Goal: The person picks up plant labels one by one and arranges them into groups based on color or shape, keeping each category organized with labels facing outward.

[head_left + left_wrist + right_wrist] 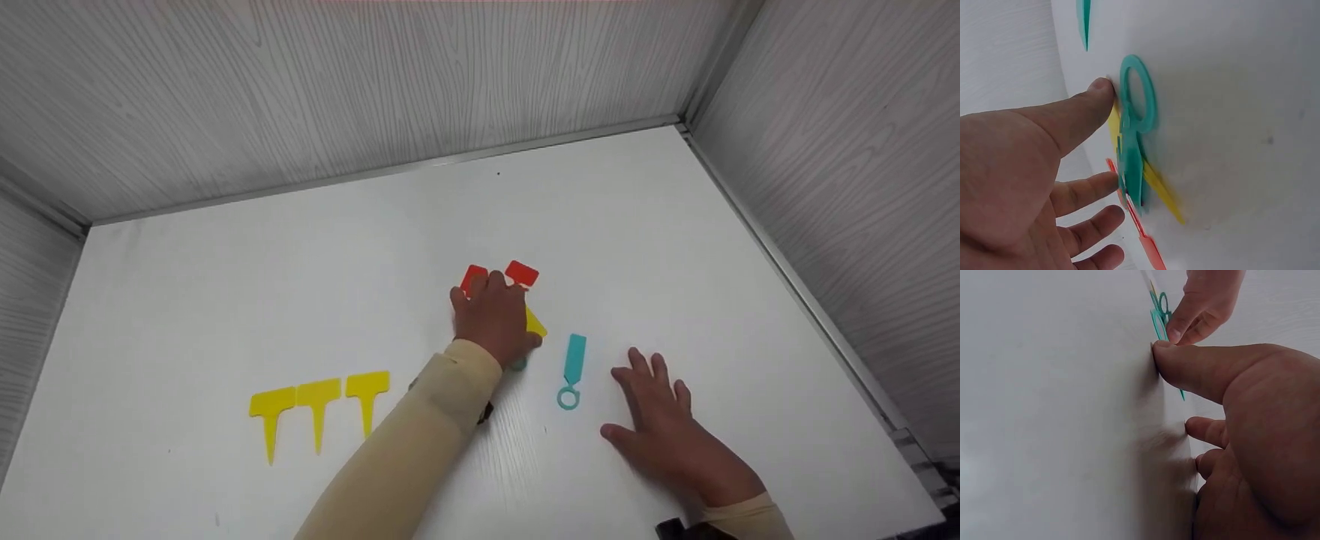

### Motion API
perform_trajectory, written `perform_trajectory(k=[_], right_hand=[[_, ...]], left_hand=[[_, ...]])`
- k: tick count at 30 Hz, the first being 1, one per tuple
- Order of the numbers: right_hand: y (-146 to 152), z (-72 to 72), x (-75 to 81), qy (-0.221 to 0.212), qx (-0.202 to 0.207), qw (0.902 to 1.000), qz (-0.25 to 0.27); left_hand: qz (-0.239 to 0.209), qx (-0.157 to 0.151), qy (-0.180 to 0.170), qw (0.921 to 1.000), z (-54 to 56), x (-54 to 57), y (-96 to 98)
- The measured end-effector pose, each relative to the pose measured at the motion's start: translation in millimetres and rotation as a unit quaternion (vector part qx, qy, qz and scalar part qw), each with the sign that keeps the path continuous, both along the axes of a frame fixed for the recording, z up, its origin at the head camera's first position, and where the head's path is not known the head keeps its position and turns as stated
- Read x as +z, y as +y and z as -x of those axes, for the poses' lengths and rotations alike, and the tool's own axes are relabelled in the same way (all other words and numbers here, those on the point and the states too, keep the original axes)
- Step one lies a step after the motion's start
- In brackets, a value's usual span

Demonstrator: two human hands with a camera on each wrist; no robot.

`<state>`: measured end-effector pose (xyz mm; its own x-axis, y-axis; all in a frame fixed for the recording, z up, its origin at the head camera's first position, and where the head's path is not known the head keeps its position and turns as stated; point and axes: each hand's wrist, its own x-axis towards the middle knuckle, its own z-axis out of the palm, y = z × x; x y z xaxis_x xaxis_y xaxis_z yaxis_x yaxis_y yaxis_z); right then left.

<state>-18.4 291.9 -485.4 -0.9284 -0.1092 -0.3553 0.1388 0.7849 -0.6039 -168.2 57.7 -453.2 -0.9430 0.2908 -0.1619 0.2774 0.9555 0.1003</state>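
My left hand [491,319] reaches over a small pile of plastic plant tags, its thumb and fingers spread apart. Below it, in the left wrist view, a teal ring-ended tag [1133,163] lies across a yellow tag [1163,194] and a red tag [1152,251]. The index fingertip is at the teal tag's edge; whether it touches is unclear. Another red tag [522,273] shows beyond the fingers. My right hand [667,431] rests on the table with fingers spread and holds nothing. Just left of it lies a separate teal ring tag [575,360].
Three yellow T-shaped tags [319,391] lie in a row at the left, the rightmost partly close to my left sleeve [420,442]. Grey wood-grain panels [375,82] border the white table [247,300] at the back and sides.
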Motion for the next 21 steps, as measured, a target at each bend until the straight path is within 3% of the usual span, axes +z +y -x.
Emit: perform_trajectory(k=[14, 21], right_hand=[[-0.1, 1.6, -0.6, 0.009, 0.001, 0.9999, -0.011], [4.3, 0.3, -2.1, 0.012, 0.000, 0.9999, -0.007]], left_hand=[[-0.011, -0.015, -0.016, 0.9997, -0.2, 7.2, 2.8], [-0.038, -0.020, 0.020, 0.9989, 0.1, 7.4, 1.7]])
